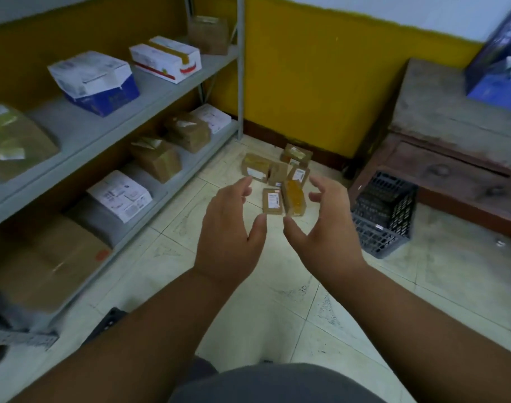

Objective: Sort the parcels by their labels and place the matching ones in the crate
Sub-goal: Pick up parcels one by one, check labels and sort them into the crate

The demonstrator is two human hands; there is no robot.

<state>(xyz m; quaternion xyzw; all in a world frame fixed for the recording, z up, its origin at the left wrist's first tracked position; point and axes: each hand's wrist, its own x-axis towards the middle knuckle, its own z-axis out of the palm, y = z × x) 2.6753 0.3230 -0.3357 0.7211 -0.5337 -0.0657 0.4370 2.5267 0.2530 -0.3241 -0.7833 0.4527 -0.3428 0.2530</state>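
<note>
— The parcels [279, 177] lie heaped on the tiled floor [277, 301]; the crate [383, 216] stands just right of the heap.

— And the hands?

— Left hand [229, 228] and right hand [326, 222] hover near the heap, fingers loosely spread, holding nothing. I'd turn each label up and read it before lifting.

— The room?

— Shelves [82, 132] left of the heap, a wooden cabinet [457, 146] beyond the crate.
</note>
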